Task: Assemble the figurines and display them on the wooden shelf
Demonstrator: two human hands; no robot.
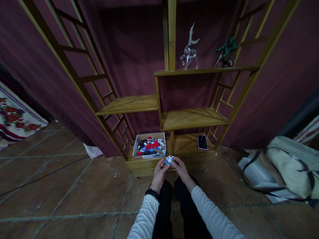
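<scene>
Between the fingertips of both hands is a small blue and pale toy figure (169, 160), held in front of the lowest shelf. My left hand (159, 172) pinches its left side, and my right hand (181, 168) grips its right side. Just beyond my left hand, a shallow white box (135, 150) stands on the bottom shelf, filled with several small figures in red, black, white and blue. The figure's finer details are too small to make out.
A phone (202, 142) lies on the bottom shelf at right. Higher on the wooden shelf unit (194, 119) stand a clear deer figurine (188, 54) and a green-caped figure (226, 53). A pale bag (289, 169) rests on the floor at right; a black cable (50, 174) runs along the left.
</scene>
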